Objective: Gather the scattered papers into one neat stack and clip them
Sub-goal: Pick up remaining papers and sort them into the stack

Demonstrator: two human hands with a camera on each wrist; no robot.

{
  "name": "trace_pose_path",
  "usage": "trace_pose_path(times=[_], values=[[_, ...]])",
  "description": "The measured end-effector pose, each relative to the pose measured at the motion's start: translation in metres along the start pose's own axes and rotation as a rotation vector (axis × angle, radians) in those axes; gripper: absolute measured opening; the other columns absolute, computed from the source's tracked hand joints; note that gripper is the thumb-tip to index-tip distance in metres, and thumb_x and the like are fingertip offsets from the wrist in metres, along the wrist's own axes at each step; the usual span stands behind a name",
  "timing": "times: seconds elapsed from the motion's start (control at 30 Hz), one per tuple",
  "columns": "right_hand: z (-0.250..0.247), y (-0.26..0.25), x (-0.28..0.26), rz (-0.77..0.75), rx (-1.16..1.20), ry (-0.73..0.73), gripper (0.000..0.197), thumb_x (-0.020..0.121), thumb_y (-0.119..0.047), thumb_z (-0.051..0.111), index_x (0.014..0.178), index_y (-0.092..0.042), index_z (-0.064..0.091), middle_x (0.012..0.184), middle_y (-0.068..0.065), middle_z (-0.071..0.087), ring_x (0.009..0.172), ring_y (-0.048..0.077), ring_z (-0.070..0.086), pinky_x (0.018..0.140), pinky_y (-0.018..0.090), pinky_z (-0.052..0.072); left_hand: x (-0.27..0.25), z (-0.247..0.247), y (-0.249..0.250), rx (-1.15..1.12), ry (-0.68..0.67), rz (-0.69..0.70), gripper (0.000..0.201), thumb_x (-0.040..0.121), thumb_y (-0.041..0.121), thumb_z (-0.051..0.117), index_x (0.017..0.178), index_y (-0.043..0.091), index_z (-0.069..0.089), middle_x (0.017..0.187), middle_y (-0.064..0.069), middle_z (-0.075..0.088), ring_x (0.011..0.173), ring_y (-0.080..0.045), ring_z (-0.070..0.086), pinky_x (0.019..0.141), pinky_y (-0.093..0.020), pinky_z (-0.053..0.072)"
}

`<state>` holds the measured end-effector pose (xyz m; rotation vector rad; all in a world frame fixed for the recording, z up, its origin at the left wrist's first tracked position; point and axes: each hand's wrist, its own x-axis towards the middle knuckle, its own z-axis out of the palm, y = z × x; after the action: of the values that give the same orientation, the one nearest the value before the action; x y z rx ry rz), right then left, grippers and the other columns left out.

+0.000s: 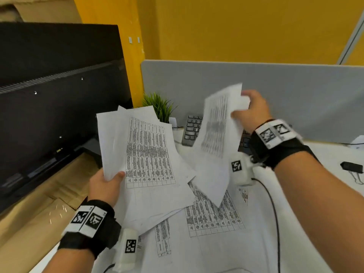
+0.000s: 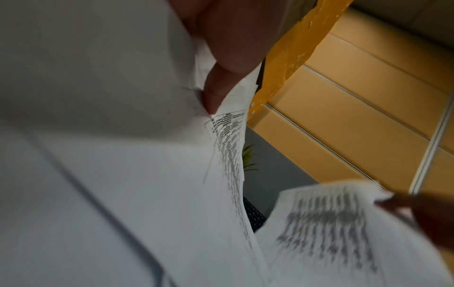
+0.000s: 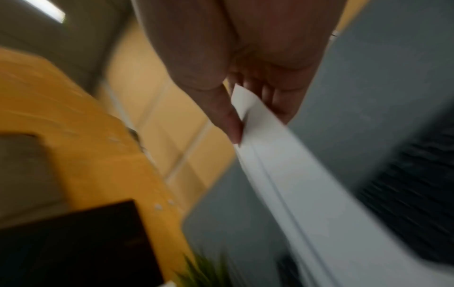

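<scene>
The left hand (image 1: pixel 104 186) grips an uneven bundle of papers (image 1: pixel 145 154) by its lower corner. The right hand (image 1: pixel 252 111) pinches a single sheet (image 1: pixel 216 131) by its top edge, hanging just right of the bundle. More sheets (image 1: pixel 212 215) lie on the surface (image 1: pixel 319 160) below; a binder clip (image 1: pixel 352 167) sits nearer the right hand.

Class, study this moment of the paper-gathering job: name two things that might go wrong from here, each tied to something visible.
1. The left hand pinches a fanned, uneven bundle by one corner; sheets may slip out.
2. The right hand holds its sheet by the top edge only; joining it could crease it, and sheets on the desk remain ungathered.
</scene>
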<state>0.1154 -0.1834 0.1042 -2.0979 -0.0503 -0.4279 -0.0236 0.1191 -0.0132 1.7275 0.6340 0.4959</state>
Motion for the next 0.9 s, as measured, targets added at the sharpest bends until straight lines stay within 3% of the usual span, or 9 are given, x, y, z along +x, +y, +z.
trace_pose_path(times=[0.13,0.23,0.3,0.37,0.47,0.6,0.73,0.83,0.9], values=[[-0.053,-0.091,-0.038,-0.561,-0.168,-0.043,0.051,0.083,-0.001,0.055,0.131,-0.017,0.044,0.116,-0.013,0.05,0.104,0.008,0.051,0.087,0.023,0.042,-0.002,0.012,0.012,0.008,-0.014,0.02,0.034,0.089,0.014,0.056,0.121,0.006,0.054,0.116,-0.014,0.059,0.109,-0.037,0.054,0.089,-0.043,0.041],[-0.077,-0.131,-0.07,-0.785,-0.076,-0.315,0.051,0.081,0.001,0.053,0.129,-0.011,0.041,0.116,-0.002,0.058,0.098,0.015,0.061,0.083,0.033,0.05,-0.003,0.017,0.026,0.031,-0.037,0.053,0.034,0.088,0.013,0.057,0.121,0.004,0.054,0.116,-0.016,0.059,0.109,-0.036,0.054,0.088,-0.04,0.04],[-0.084,-0.137,-0.078,-0.665,0.343,-0.599,0.052,0.079,0.012,0.053,0.127,-0.007,0.041,0.116,0.008,0.061,0.097,0.02,0.067,0.081,0.035,0.055,-0.003,0.02,0.036,0.021,-0.073,0.073,0.034,0.088,0.011,0.057,0.121,0.002,0.054,0.107,-0.012,0.057,0.102,-0.033,0.053,0.085,-0.036,0.039],[-0.085,-0.125,-0.065,-0.418,0.59,-0.679,0.049,0.081,0.016,0.052,0.12,-0.012,0.047,0.108,0.009,0.066,0.09,0.023,0.07,0.074,0.036,0.057,-0.009,0.022,0.047,0.013,-0.133,0.092,0.032,0.087,0.012,0.058,0.118,0.004,0.056,0.101,-0.009,0.056,0.094,-0.028,0.052,0.083,-0.036,0.039],[-0.069,-0.076,-0.035,-0.171,0.456,-0.473,0.041,0.082,0.013,0.057,0.102,-0.022,0.054,0.099,0.009,0.068,0.075,0.021,0.069,0.061,0.032,0.055,-0.019,0.026,0.057,-0.039,-0.267,0.077,0.024,0.085,0.01,0.06,0.109,0.009,0.059,0.1,-0.012,0.065,0.094,-0.033,0.06,0.082,-0.038,0.047],[-0.038,0.005,-0.018,0.105,0.165,-0.26,0.049,0.077,0.008,0.065,0.116,-0.019,0.052,0.124,0.017,0.057,0.101,0.033,0.062,0.089,0.048,0.052,-0.038,0.035,0.06,-0.13,-0.45,0.039,0.019,0.083,0.005,0.06,0.099,0.015,0.062,0.081,0.004,0.07,0.071,-0.015,0.069,0.056,-0.024,0.052],[-0.025,0.049,-0.032,0.364,0.117,-0.224,0.057,0.083,-0.001,0.062,0.134,-0.018,0.043,0.12,0.011,0.056,0.106,0.029,0.058,0.093,0.038,0.048,-0.055,0.052,0.051,-0.253,-0.521,-0.082,0.033,0.085,0.008,0.059,0.118,0.011,0.059,0.106,-0.008,0.069,0.094,-0.027,0.065,0.094,-0.043,0.047],[-0.024,0.064,-0.043,0.471,0.129,-0.249,0.062,0.084,-0.003,0.061,0.139,-0.017,0.037,0.129,0.012,0.051,0.112,0.031,0.056,0.094,0.039,0.048,-0.064,0.063,0.045,-0.385,-0.539,-0.175,0.04,0.085,0.036,0.058,0.118,0.014,0.057,0.108,-0.001,0.066,0.098,-0.019,0.061,0.099,-0.037,0.039],[-0.022,0.065,-0.046,0.48,0.185,-0.22,0.064,0.082,-0.004,0.063,0.139,-0.016,0.036,0.129,0.012,0.053,0.11,0.032,0.058,0.095,0.043,0.048,-0.069,0.071,0.042,-0.338,-0.576,-0.135,0.063,0.065,0.059,0.069,0.114,0.021,0.06,0.11,0.002,0.068,0.105,-0.02,0.062,0.094,-0.035,0.044]])
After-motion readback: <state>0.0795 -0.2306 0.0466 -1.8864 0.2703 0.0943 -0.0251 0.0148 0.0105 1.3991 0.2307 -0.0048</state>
